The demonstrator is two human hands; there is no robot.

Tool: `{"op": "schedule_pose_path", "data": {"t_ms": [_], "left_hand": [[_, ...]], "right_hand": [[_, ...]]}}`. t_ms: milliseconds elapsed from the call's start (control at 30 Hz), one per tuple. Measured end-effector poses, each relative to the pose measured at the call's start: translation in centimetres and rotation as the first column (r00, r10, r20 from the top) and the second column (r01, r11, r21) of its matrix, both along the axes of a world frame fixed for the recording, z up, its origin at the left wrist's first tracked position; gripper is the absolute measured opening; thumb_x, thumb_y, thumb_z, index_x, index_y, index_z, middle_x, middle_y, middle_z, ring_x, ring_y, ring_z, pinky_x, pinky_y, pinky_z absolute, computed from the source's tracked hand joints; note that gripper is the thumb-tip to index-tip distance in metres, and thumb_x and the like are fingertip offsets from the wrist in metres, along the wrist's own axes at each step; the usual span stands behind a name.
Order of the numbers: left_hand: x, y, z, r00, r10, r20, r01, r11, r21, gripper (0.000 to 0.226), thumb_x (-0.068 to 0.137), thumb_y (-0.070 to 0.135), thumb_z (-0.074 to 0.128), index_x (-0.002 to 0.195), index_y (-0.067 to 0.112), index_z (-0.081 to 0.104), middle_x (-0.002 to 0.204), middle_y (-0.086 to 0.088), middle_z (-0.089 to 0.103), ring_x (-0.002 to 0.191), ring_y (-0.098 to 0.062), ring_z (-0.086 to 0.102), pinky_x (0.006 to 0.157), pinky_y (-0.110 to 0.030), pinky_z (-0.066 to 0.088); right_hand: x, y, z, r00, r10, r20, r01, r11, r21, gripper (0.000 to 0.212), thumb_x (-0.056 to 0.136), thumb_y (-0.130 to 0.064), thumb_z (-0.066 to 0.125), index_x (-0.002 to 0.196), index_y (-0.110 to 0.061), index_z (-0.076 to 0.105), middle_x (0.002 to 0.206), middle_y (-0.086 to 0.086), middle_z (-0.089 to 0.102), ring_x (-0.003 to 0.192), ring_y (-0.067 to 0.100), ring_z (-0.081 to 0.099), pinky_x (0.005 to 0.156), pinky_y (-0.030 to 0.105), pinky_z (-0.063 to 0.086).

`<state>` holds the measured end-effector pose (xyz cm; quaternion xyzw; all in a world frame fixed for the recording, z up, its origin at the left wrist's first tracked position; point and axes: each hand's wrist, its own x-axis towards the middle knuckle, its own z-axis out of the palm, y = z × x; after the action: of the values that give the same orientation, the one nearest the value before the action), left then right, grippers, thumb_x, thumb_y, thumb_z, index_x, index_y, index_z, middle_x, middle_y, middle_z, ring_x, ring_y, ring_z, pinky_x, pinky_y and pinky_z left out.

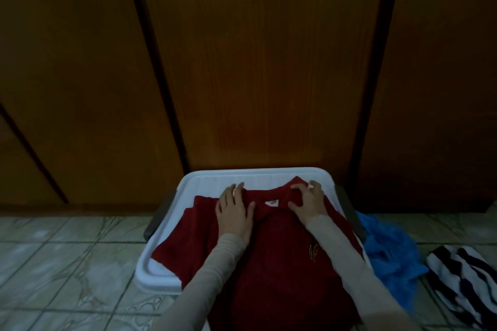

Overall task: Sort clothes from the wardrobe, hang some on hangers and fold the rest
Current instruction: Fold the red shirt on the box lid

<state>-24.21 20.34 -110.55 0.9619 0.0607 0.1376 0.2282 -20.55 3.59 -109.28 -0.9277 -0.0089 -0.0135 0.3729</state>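
Item: red polo shirt (269, 258), spread on white tray (215, 177); left hand (233, 211) flat beside collar, right hand (309, 205) grip pinching collar; risk: uneven tug may rumple the laid-out front.

Dim room: dark wooden wardrobe doors (255, 62) above pale marbled floor tiles (67, 263).

Shirt (269, 263) lies on tray (215, 177); two garments (390, 255), perhaps crumpled, lie right.

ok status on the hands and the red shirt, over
Left hand flat on red shirt, right hand pinching its collar. Shirt spread face up on white tray. Blue cloth and striped cloth lie off to the right, clear.
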Motion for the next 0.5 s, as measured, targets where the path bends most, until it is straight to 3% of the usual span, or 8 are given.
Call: {"op": "schedule_pose_path", "data": {"t_ms": [67, 100, 200, 333, 500], "left_hand": [[0.0, 0.4, -0.6, 0.995, 0.042, -0.094, -0.058, 0.983, -0.174, 0.057, 0.101, 0.033, 0.032, 0.149, 0.018, 0.009, 0.155, -0.004, 0.019, 0.144, -0.019, 0.013, 0.119, -0.041, 0.008], [0.0, 0.6, -0.8, 0.990, 0.026, -0.142, -0.052, 0.981, -0.187, 0.056, 0.101, 0.033, 0.030, 0.150, 0.018, 0.006, 0.156, -0.004, 0.016, 0.144, -0.019, 0.011, 0.118, -0.043, 0.004], [0.3, 0.9, -1.6, 0.971, -0.014, -0.238, -0.002, 0.998, -0.063, 0.056, 0.102, 0.037, 0.021, 0.150, 0.020, -0.004, 0.159, 0.000, 0.001, 0.146, -0.015, -0.003, 0.115, -0.045, -0.007], [1.3, 0.9, -1.6, 0.933, 0.015, -0.360, 0.011, 0.997, 0.070, 0.059, 0.102, 0.041, 0.015, 0.148, 0.020, -0.014, 0.157, 0.003, -0.015, 0.144, -0.015, -0.014, 0.113, -0.052, -0.011], [2.7, 1.0, -1.8, 0.917, 0.064, -0.394, 0.002, 0.986, 0.166, 0.060, 0.101, 0.043, 0.012, 0.147, 0.021, -0.020, 0.156, 0.002, -0.020, 0.143, -0.019, -0.019, 0.111, -0.057, -0.010]], "right_hand": [[-0.1, 0.4, -0.9, 0.998, 0.058, -0.039, -0.063, 0.986, -0.157, 0.052, 0.096, -0.024, 0.049, 0.144, -0.018, 0.030, 0.156, 0.011, -0.010, 0.144, 0.027, 0.000, 0.115, 0.040, 0.016], [0.0, 0.6, -1.2, 0.993, 0.088, -0.076, -0.102, 0.971, -0.217, 0.056, 0.098, -0.029, 0.043, 0.148, -0.017, 0.019, 0.156, 0.008, -0.014, 0.145, 0.025, -0.005, 0.117, 0.042, 0.014], [0.4, 1.0, -1.8, 0.972, 0.118, -0.203, -0.182, 0.924, -0.336, 0.064, 0.101, -0.042, 0.024, 0.150, -0.016, -0.009, 0.155, 0.004, -0.021, 0.144, 0.018, -0.015, 0.118, 0.041, 0.000], [0.7, 1.2, -2.6, 0.961, 0.122, -0.248, -0.221, 0.877, -0.427, 0.071, 0.098, -0.053, 0.017, 0.146, -0.017, -0.021, 0.152, 0.003, -0.031, 0.141, 0.016, -0.024, 0.116, 0.039, -0.008], [1.5, 1.2, -3.2, 0.972, 0.122, -0.199, -0.206, 0.846, -0.492, 0.075, 0.096, -0.058, 0.017, 0.146, -0.018, -0.022, 0.152, 0.003, -0.031, 0.141, 0.016, -0.024, 0.116, 0.040, -0.008]]}}
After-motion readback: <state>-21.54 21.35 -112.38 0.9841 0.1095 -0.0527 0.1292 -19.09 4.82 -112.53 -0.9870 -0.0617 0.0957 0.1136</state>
